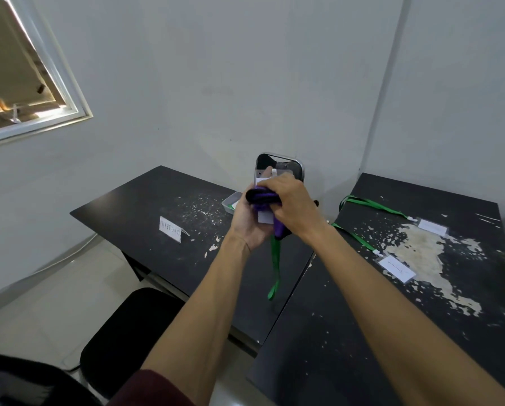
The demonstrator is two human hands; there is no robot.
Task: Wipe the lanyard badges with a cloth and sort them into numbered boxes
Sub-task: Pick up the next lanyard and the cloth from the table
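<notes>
My left hand [247, 222] holds a clear badge [265, 215] with a white card up in front of me, its green lanyard [274, 268] hanging down below. My right hand [292, 202] grips a bunched purple cloth [264, 198] and presses it onto the badge face. Two more badges [396, 268] [432, 227] with green lanyards [368, 204] lie on the right table. A grey box [230, 202] sits on the left table behind my hands, mostly hidden; its number is not visible.
Two worn black tables [146, 206] [421, 332] meet at a narrow gap. A white folded name sign [170, 228] stands on the left table. A phone [280, 165] stands upright against the wall. A black chair [128, 332] is at lower left.
</notes>
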